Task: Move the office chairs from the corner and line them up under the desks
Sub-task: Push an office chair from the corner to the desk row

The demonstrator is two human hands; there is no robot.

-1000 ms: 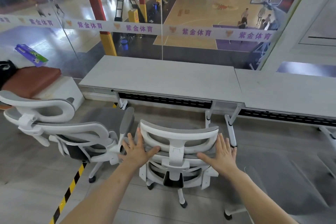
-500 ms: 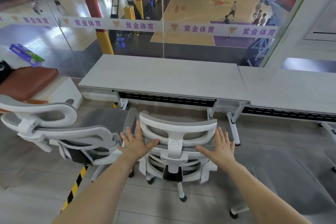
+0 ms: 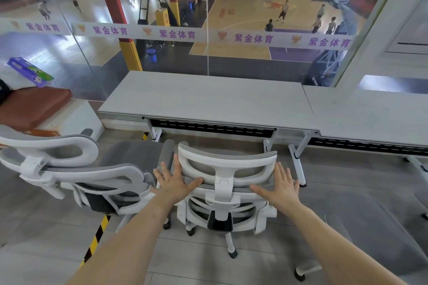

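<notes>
Palms flat, fingers spread: your left hand (image 3: 176,182) and right hand (image 3: 281,188) press the back of the chair (image 3: 228,188) without gripping, since a wheeled chair needs only a push; it faces the desk (image 3: 208,99), just short of the edge, seat not yet under; a second chair (image 3: 76,169) stands angled beside it on the left, probably awaiting its turn.

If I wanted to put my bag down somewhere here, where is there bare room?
The long grey desktop along the glass and the adjoining grey desk to its right look bare. It is crowded lower left, where two white mesh office chairs stand close together.
</notes>
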